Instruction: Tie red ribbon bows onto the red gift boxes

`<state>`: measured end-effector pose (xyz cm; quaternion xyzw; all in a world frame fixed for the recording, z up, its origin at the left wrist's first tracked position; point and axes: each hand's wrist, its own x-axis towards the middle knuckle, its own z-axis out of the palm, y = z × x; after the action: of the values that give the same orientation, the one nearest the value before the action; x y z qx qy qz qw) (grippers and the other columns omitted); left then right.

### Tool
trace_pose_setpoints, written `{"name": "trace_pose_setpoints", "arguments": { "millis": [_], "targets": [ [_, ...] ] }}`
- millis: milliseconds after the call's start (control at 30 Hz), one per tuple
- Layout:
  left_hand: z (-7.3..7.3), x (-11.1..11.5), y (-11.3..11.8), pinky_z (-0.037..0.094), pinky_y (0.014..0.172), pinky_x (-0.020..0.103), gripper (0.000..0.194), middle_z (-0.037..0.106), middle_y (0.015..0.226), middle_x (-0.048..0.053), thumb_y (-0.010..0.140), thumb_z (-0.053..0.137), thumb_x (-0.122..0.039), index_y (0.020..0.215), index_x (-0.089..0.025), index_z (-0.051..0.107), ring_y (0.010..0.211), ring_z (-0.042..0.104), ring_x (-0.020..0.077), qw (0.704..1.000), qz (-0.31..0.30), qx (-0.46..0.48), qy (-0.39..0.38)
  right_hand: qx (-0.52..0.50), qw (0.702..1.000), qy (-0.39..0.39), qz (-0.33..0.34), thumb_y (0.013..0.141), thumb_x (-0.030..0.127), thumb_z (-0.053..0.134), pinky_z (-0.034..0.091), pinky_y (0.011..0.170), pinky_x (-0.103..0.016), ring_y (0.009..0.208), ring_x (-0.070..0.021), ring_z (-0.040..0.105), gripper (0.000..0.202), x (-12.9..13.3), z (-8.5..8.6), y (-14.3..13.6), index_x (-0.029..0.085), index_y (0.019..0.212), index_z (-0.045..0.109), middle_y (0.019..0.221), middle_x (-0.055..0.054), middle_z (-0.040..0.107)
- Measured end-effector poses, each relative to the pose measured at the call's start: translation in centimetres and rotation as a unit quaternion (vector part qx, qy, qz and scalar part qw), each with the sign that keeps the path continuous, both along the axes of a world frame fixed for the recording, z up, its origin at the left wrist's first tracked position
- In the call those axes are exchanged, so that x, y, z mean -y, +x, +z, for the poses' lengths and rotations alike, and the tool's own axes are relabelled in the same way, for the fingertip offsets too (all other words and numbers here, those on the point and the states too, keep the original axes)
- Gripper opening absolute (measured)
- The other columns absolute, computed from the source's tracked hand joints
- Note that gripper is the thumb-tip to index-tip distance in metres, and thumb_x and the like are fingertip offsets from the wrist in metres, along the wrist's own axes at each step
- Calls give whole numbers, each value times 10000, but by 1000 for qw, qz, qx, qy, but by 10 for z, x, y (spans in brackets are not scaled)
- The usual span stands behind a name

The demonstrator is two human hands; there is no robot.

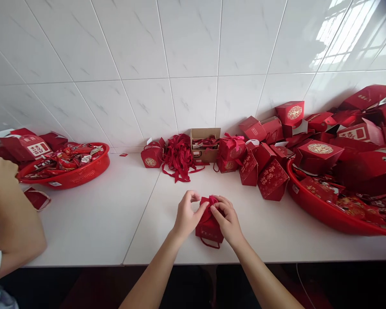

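A small red gift box (209,231) stands on the white table in front of me, with a cord loop hanging at its near side. A bright red ribbon (213,200) is gathered on its top. My right hand (227,218) pinches the ribbon between thumb and fingers, beside the box's right side. From the left, my left hand (188,214) has its fingers curled and its thumb pressed against the ribbon on the box; its exact grip is partly hidden. Behind them lie a heap of loose red ribbons (179,155) and finished-looking boxes with a bow (232,148).
A red basket (83,175) of wrapped sweets stands left, near another person's arm (16,219). To the right, a larger red basket (321,219) holds sweets and boxes. Several red boxes (273,180) are piled by the tiled wall. An open cardboard box (206,133) sits at the back.
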<state>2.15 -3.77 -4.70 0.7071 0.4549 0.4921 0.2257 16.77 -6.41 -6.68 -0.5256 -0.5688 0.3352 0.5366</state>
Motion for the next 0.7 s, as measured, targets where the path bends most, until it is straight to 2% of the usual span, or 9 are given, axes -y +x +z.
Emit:
{"name": "trace_pose_setpoints", "arguments": {
  "millis": [67,167,333,467,600,700],
  "targets": [
    [6,6,-4,506,764,306,92,625,812,9,826,622,-264,834,-196,560,787,599,153,999,6,-41,-7,-1,1000,-3,8,853,376,550,320,1055,-508,1239,-286,473,222,-2,-1,-1,220,741,660,1200,-103,643],
    [10,17,-5,505,744,316,33,662,844,24,837,592,-211,856,-209,619,818,606,174,994,-49,-88,-29,3,1000,0,19,844,359,564,352,1039,-493,1192,-281,506,209,-2,0,-1,217,745,681,1166,-106,654],
    [-1,16,4,518,714,338,101,684,787,27,839,586,-162,826,-220,668,800,602,192,997,-23,-77,-1,-9,1000,-13,-2,823,369,584,400,1011,-465,1165,-283,529,209,0,3,1,211,748,699,1133,-112,658],
    [-11,6,2,523,701,334,150,705,796,42,863,562,-142,845,-214,693,791,584,189,996,-59,-56,25,9,999,-41,-7,806,349,576,426,984,-463,1175,-299,535,218,6,8,7,214,827,745,1132,-115,668],
    [-9,1,-6,521,700,307,169,696,784,33,860,557,-115,846,-218,691,794,588,176,990,-125,-67,24,118,992,-37,19,819,269,531,454,918,-452,1096,-280,589,249,18,18,21,257,939,748,1103,-82,696],
    [-2,0,-10,519,709,296,178,672,790,36,831,564,-80,852,-209,685,808,599,172,983,-169,-76,14,246,969,-22,-4,813,274,578,381,938,-524,958,-282,626,215,30,30,34,286,969,726,918,-53,732]
  ]
}}
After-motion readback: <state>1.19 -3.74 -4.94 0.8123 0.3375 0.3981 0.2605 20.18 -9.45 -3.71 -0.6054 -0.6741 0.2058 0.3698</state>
